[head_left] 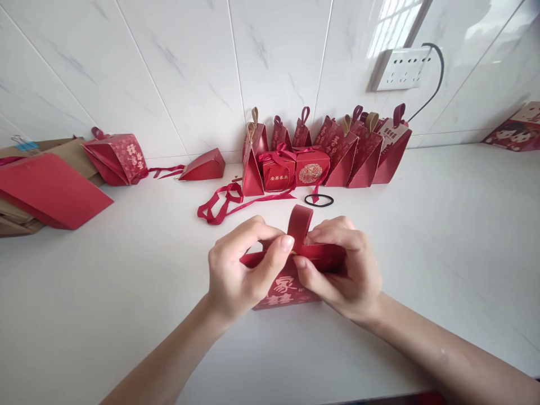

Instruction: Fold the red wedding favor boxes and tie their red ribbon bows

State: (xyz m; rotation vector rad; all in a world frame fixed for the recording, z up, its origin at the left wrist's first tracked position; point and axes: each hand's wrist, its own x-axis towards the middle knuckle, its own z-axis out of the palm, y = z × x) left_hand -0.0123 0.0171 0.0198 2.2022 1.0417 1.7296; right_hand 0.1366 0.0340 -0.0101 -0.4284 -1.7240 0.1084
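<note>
A red gift box [283,288] with pale printed characters stands on the white counter in front of me. A dark red strap loop [301,222] rises from its top edge. My left hand [247,264] pinches the top edge just left of the loop, thumb in front and fingers behind. From the other side, my right hand [343,267] grips the same edge, its thumb below a small gold-coloured spot at the foot of the loop. Both hands cover much of the box's sides, and the fingertips behind the edge are partly hidden.
Several finished-looking red boxes with loops [340,152] line the tiled wall. Before them lie a red ribbon [217,208] and a black hair tie [319,200]. A small red box [205,166] lies further left, near larger red and brown packaging [54,191]. A socket [403,68] hangs on the wall.
</note>
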